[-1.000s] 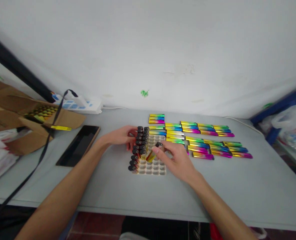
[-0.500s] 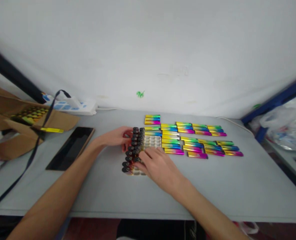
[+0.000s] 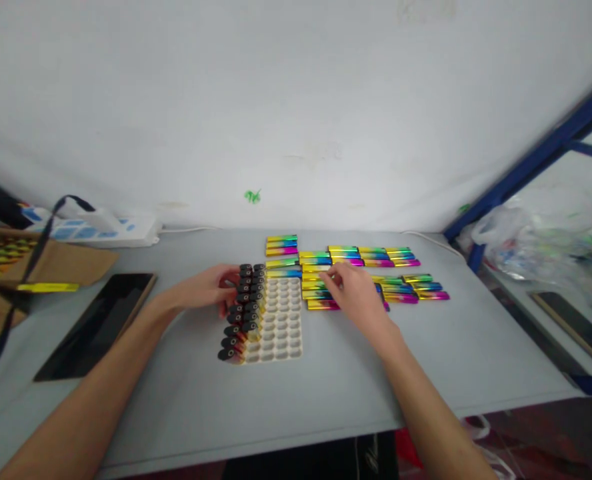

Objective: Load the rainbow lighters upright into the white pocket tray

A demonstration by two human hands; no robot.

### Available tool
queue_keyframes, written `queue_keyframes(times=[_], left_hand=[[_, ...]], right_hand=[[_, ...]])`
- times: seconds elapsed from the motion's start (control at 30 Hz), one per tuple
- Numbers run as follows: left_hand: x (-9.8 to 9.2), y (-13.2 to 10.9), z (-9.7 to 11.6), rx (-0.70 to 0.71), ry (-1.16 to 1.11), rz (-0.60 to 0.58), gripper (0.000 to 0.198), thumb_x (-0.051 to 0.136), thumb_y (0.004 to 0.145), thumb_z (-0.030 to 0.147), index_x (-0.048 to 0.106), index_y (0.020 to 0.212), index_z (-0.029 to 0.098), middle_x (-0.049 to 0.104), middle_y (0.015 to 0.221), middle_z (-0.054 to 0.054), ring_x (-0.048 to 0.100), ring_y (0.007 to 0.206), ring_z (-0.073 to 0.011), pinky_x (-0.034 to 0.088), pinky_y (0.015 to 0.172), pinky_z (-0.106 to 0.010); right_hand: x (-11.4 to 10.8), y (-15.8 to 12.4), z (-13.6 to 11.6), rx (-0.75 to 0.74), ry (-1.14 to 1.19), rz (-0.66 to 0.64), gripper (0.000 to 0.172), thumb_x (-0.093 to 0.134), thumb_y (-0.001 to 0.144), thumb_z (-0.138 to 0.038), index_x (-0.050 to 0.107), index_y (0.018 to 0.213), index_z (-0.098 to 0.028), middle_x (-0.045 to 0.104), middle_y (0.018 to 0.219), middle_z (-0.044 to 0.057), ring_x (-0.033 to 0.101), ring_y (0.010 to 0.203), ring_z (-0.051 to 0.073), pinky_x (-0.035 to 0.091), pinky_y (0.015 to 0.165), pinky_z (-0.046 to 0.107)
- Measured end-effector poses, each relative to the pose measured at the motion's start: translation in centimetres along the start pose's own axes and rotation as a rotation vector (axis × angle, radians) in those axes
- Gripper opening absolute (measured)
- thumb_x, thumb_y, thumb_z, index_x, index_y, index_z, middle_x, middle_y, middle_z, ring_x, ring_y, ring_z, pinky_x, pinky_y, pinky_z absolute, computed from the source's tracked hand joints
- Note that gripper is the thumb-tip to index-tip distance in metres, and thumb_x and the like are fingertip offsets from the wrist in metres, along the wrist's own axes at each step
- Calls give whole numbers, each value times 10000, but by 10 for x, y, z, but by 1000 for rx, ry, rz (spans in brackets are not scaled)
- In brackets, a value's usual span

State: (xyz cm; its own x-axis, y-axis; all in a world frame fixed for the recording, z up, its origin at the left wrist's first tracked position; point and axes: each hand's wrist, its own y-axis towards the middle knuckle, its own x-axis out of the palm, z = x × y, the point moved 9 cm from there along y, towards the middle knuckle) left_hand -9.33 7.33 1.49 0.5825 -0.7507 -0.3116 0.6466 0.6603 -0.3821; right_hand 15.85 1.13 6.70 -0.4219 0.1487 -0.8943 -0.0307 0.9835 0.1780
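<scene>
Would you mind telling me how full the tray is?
Partly full: lighters stand only in the tray's left columns; the rest is empty.

Right hand (image 3: 356, 293) from tray (image 3: 281, 327) onto lighters (image 3: 401, 287)

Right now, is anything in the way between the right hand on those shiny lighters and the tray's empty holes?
Nothing visible. The right hand is at the lying lighters, beside the tray, whose empty holes face that side. The standing lighters fill only its left columns, by the left hand.
</scene>
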Motion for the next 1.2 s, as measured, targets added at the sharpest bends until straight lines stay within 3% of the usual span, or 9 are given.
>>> queue_keyframes(times=[0.1, 0.3, 0.47, 0.6, 0.7, 0.9, 1.2], left_hand=[[0, 1, 0, -15, -5, 7, 538, 653, 655, 287, 679, 1176, 160, 783, 873, -55, 683, 582, -190, 541, 485, -234], [-1, 2, -3, -13, -3, 7, 552, 669, 658, 298, 678, 1195, 170, 789, 854, -58, 692, 572, -196, 560, 492, -248], [0, 3, -4, -7, 5, -14, 582, 676, 681, 329, 677, 1242, 175, 784, 836, -56, 698, 571, -205, 571, 502, -261], [1, 4, -6, 0, -2, -32, 609, 688, 698, 343, 666, 1293, 214, 795, 857, -47, 698, 570, -199, 549, 490, -240], [2, 3, -4, 11, -25, -40, 588, 711, 714, 341, 656, 1284, 203, 800, 862, -41, 701, 586, -183, 518, 492, -204], [-1, 3, -8, 30, -24, -24, 463, 703, 751, 294, 641, 1190, 158, 797, 871, -56, 714, 590, -197, 546, 499, -232], [-1, 5, -9, 60, -3, -43, 490, 730, 799, 344, 618, 1250, 188, 796, 926, -61, 763, 637, -231, 607, 531, -290]], right_hand=[[-3, 17, 31, 149, -150, -11, 329, 575, 1092, -456, 715, 989, -176, 765, 1045, 127, 707, 1030, 282, 466, 894, 351], [4, 32, 37, 290, -332, -74, 656, 568, 992, -740, 680, 1156, -115, 724, 1218, 239, 663, 1211, 404, 453, 1012, 480], [-3, 32, 57, 346, -335, -91, 671, 590, 968, -758, 637, 1189, -126, 720, 1241, 239, 664, 1217, 403, 463, 984, 465], [-11, 29, 71, 352, -323, -88, 572, 589, 994, -718, 619, 1143, -167, 744, 1202, 195, 696, 1135, 352, 476, 926, 410], [-15, 25, 62, 339, -362, -75, 539, 551, 1031, -681, 608, 1158, -160, 754, 1166, 192, 705, 1110, 346, 478, 930, 409], [-15, 21, 14, 280, -497, -31, 650, 487, 1051, -683, 600, 1254, -76, 718, 1228, 305, 673, 1206, 422, 482, 968, 479], [-2, 53, -5, 279, -540, -249, 629, 681, 961, -632, 675, 1259, -78, 761, 1182, 284, 727, 1171, 421, 383, 1060, 559]])
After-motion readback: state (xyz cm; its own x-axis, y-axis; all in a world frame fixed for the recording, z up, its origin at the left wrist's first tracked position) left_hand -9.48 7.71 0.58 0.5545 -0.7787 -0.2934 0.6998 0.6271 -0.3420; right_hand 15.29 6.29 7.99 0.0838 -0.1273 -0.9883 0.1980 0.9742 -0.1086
